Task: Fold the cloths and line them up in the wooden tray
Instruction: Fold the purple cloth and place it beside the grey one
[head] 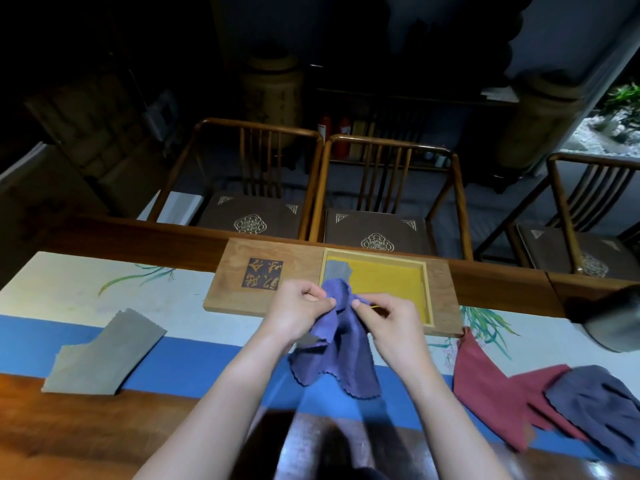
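A purple cloth (341, 355) hangs crumpled above the table, pinched at its top by my left hand (299, 310) and my right hand (384, 315). Behind them lies the wooden tray (263, 278), whose yellow-lined recess (388, 282) holds one folded grey cloth (337, 270) in its left corner. A grey cloth (104, 355) lies loosely folded on the table at left. At right a red cloth (491, 386) lies spread out, with a dark blue-grey cloth (602, 400) bunched over its right part.
A painted blue and white runner (194, 362) covers the wooden table. Three wooden chairs with brown cushions (375, 233) stand beyond the far edge. A dark blurred object (613, 317) sits at the right edge.
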